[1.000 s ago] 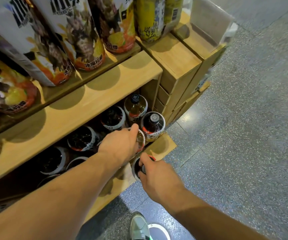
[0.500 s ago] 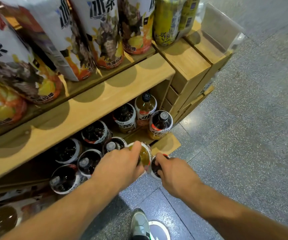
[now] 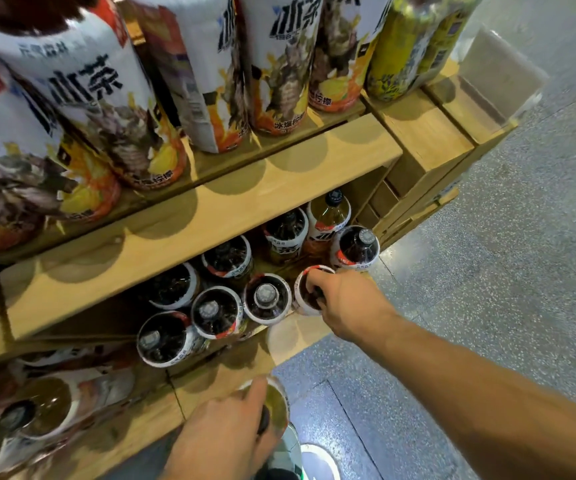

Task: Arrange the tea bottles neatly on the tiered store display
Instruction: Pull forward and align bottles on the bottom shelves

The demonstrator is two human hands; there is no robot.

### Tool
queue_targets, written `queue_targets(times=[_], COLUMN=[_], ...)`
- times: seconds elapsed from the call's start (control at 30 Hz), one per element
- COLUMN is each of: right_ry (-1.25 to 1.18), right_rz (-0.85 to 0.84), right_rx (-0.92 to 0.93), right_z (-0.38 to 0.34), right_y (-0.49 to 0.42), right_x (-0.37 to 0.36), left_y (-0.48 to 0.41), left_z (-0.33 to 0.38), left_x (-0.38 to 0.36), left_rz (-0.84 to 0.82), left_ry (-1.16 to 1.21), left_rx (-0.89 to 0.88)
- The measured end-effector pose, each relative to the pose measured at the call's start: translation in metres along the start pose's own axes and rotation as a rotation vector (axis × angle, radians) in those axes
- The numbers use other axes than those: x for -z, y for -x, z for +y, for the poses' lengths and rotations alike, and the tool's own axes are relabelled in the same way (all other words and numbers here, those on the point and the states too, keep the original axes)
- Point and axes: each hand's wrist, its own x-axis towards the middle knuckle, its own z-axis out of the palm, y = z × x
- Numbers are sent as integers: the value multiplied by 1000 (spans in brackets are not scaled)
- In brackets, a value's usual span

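a dark tea bottle (image 3: 303,296) stands in the front row of the lowest tier (image 3: 297,341), the right grip (image 3: 349,303) curled round its neck and cap. the left grip (image 3: 224,438) holds a paler amber bottle (image 3: 278,408) by its top near the tier's front edge; whether it rests on the wood cannot be told. behind, round-shouldered plastic bottles (image 3: 215,313) with glossy white-and-red labels sit in loose, uneven rows, so the tidying looks partly done, with these two to seat. large labelled bottles (image 3: 276,64) line the smooth pale-wood tier above; speckled grey floor (image 3: 487,306) lies beyond.
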Motion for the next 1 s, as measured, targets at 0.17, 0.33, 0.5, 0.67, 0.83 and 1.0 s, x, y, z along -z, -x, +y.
queue_targets(times=[0.17,0.33,0.5,0.67,0.83,1.0], right_ry=[-11,-7,-12,192,304,277], right_rz=[24,31,45,93,167,-317], right_rx=[-54,-84,-87,-94,234,457], right_z=[-8,-6,0,-20,-76,-161], right_y=[-31,-43,-50,-25,27,63], right_x=[3,11,13,9,-13,-80], left_y=[5,12,16,35,58,82], left_z=[-32,-55,-65,-76,-98,-124], left_x=[-10,-7,-3,-1,-13,-36], left_rz=[-52,-46,-29,-37,7,2], left_ry=[24,71,43,128,230,303], left_rx=[58,122,186,197,224,253])
